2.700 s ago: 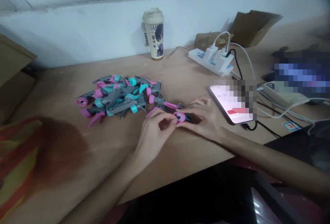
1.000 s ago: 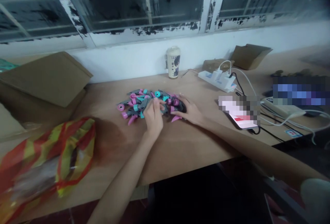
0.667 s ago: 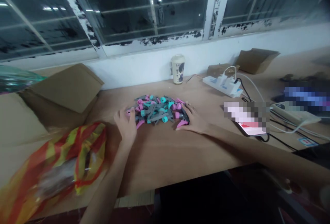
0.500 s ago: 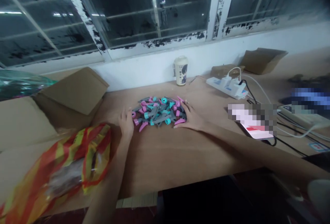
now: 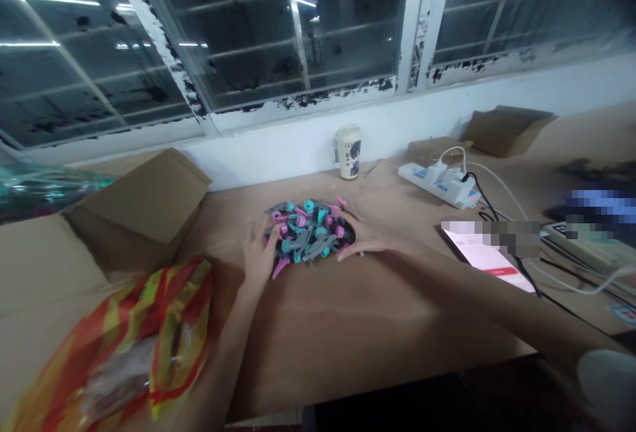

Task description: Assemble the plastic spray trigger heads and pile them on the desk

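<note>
A heap of small plastic parts [image 5: 309, 232], grey, teal and pink, lies on the wooden table [image 5: 318, 326]. They look like trigger spray heads, though blur hides the detail. My left hand [image 5: 259, 252] is against the heap's left side, its fingers apart and slightly smeared. On the opposite side my right hand [image 5: 365, 236] curves round the edge, thumb and fingers spread, touching the outer pieces. Neither hand has a piece lifted. Some parts on the right are hidden behind my right fingers.
Behind the heap stands a paper cup [image 5: 349, 152]. To the right are a power strip [image 5: 440, 183] with cables and a lit phone [image 5: 484, 256]. On the left lie an open cardboard box [image 5: 144, 203] and a red-and-yellow striped plastic bag [image 5: 124, 326]. A wall with windows rises behind.
My left hand has moved inward to the right, pressing the heap into a narrower, tighter pile. My right hand stays at its right side. The whole view has shifted slightly.
</note>
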`<state>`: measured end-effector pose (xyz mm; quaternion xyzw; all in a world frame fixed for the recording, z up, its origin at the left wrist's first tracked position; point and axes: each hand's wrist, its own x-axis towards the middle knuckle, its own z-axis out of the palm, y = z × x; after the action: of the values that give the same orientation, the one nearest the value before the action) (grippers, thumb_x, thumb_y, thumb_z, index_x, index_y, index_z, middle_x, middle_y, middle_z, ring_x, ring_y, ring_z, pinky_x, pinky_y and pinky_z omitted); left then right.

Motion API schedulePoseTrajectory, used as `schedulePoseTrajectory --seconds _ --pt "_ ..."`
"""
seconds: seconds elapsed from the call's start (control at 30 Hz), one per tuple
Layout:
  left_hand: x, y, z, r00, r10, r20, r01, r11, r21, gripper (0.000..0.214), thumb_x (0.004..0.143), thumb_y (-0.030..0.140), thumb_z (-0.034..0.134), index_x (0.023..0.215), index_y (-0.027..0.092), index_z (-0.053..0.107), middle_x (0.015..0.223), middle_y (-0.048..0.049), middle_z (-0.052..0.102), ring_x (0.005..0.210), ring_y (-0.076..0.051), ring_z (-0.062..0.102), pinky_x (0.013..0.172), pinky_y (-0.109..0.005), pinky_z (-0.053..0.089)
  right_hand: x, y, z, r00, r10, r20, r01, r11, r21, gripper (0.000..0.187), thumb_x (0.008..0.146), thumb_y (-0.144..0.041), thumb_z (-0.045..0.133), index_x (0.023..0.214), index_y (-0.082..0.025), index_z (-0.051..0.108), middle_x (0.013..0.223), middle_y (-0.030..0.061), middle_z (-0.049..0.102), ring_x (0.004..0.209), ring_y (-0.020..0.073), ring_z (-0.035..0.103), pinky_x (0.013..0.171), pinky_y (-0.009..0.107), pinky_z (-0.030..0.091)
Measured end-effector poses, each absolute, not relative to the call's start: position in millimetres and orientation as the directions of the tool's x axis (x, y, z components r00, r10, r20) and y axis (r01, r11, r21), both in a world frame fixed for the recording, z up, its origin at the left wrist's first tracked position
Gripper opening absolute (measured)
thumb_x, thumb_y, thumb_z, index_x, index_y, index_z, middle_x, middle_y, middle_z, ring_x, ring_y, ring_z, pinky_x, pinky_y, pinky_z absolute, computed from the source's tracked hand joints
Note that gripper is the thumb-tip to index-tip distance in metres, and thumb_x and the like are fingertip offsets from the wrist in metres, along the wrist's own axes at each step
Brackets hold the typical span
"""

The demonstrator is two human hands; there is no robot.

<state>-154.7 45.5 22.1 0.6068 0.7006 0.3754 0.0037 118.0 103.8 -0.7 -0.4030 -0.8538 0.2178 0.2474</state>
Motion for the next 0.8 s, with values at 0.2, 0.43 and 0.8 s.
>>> schedulePoseTrajectory --seconds 0.2,0.43,0.8 --pt "-109.9 33.3 26.3 0.195 0.925 0.325 0.94 -0.27 0.206 0.049 0.088 0.048 0.042 0.131 0.024 0.049 0.146 -0.0113 0.034 0.135 -0.031 0.03 0.107 -0.05 0.028 98.9 88.8 -16.7 -0.492 0.825 0.277 0.578 0.548 -0.605 0.089 0.075 -0.073 0.042 0.145 -0.023 0.021 0.154 0.0099 0.011 0.142 0.0257 0.001 0.113 0.05 0.01" --pt "-124.0 7.8 20.8 0.177 0.954 0.241 0.967 -0.214 0.141 0.052 0.089 0.053 0.037 0.135 0.03 0.043 0.146 -0.0105 0.034 0.134 -0.033 0.03 0.105 -0.055 0.027 93.6 109.4 -6.1 -0.416 0.857 0.306 0.638 0.514 -0.573 0.077 0.081 -0.071 0.031 0.142 -0.024 0.029 0.152 0.0073 0.019 0.141 0.0235 0.012 0.113 0.047 0.014" --pt "-141.4 35.5 26.7 -0.026 0.943 0.331 0.94 -0.089 0.329 0.051 0.086 0.057 0.037 0.123 0.025 0.054 0.133 -0.0108 0.045 0.127 -0.029 0.039 0.105 -0.049 0.029 41.1 177.1 19.1 -0.574 0.791 0.211 0.652 0.597 -0.467 0.073 0.075 -0.076 0.037 0.131 -0.029 0.048 0.146 0.005 0.035 0.136 0.0304 0.026 0.11 0.051 0.017"
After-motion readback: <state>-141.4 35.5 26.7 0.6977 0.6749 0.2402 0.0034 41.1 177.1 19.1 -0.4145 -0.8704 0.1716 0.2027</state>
